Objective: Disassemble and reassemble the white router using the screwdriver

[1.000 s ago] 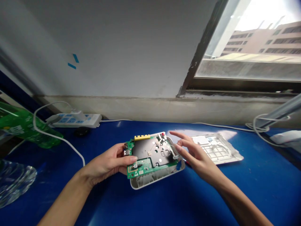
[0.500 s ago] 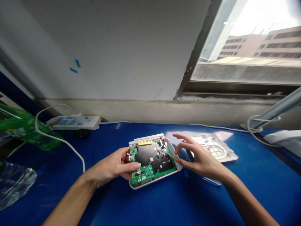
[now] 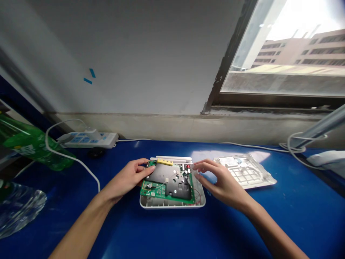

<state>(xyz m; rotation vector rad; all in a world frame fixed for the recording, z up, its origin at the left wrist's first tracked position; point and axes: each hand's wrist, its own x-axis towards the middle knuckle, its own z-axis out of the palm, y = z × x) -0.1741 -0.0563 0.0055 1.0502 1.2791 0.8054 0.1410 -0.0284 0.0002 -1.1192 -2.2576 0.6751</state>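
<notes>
A green circuit board (image 3: pixel 159 192) with a black plate (image 3: pixel 161 176) and a yellow port block (image 3: pixel 165 162) sits slightly askew in an open white router casing (image 3: pixel 172 207). My left hand (image 3: pixel 133 176) is closed on the board's back left corner, its thumb pressing the black plate. At the casing's back right corner, my right hand (image 3: pixel 218 180) pinches the rim near a small red part (image 3: pixel 188 166). Along the casing's back edge lie white antennas (image 3: pixel 175 158). A thin red wire loops at the board's right side.
A white casing cover (image 3: pixel 245 172) lies inside-up to the right on the blue table (image 3: pixel 172 237). At the left are a power strip (image 3: pixel 107 140), a white cable (image 3: pixel 83 171), a green bottle (image 3: pixel 35 144) and a clear plastic bottle (image 3: pixel 24 207). A grey pole (image 3: pixel 318 126) stands right.
The casing has turned level, and the board has shifted left and back inside it, baring its front and right floor. My left hand moved up the board; my right hand moved left onto the rim.
</notes>
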